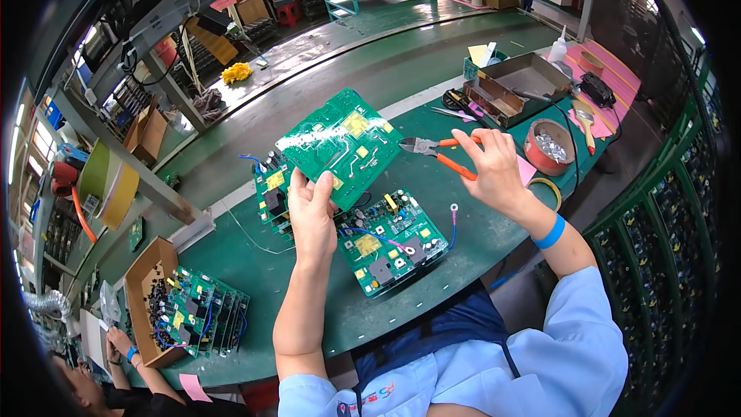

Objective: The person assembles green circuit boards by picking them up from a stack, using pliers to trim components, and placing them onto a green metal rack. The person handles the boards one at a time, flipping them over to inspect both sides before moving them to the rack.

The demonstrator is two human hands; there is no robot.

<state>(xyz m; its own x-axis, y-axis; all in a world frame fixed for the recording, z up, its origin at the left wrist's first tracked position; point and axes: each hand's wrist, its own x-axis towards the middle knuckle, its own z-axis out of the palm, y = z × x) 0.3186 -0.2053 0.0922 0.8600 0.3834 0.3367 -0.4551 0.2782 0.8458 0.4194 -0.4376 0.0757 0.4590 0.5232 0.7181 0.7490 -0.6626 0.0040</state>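
Observation:
A green circuit board (pixel 347 150) is held up and tilted in my left hand (pixel 312 212), its soldered side with yellow patches facing me. The fingers behind the board are hidden. My right hand (pixel 494 166) grips orange-handled diagonal cutters (pixel 436 147), whose jaws are at the board's right edge; I cannot tell whether they touch it. Below on the bench lies another circuit board (pixel 390 247), component side up, with blue wires and a ring terminal. A further populated board (pixel 274 185) sits partly hidden behind my left hand.
A cardboard box (pixel 143 293) of small black parts and several stacked boards (pixel 204 313) stand at left, near a co-worker's hands (pixel 120 344). At right are a red tub (pixel 549 147) of metal bits, a tape roll (pixel 546 193), a brush (pixel 584 123) and a metal tray (pixel 532 77).

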